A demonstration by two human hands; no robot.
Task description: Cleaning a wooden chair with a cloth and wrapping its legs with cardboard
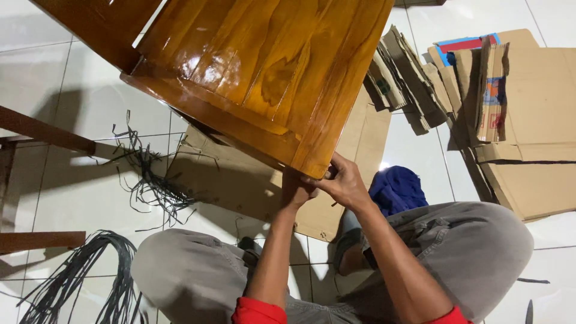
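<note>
A glossy varnished wooden piece of furniture point(258, 66), seat-like with a plank surface, is tilted up in front of me. Both hands meet at its near corner. My left hand point(296, 191) is under the corner, partly hidden by the wood. My right hand point(341, 180) grips the corner edge with the fingers curled on it. My knees in grey trousers point(480, 246) spread to either side, and red sleeve cuffs show at the bottom.
Flattened cardboard point(228, 180) lies under the furniture on white floor tiles. Stacked cardboard sheets point(528, 120) fill the right side. A blue cloth point(397, 189) sits by my right knee. Black straps point(90, 276) and loose strands point(150, 180) lie at left, beside dark wooden bars point(36, 129).
</note>
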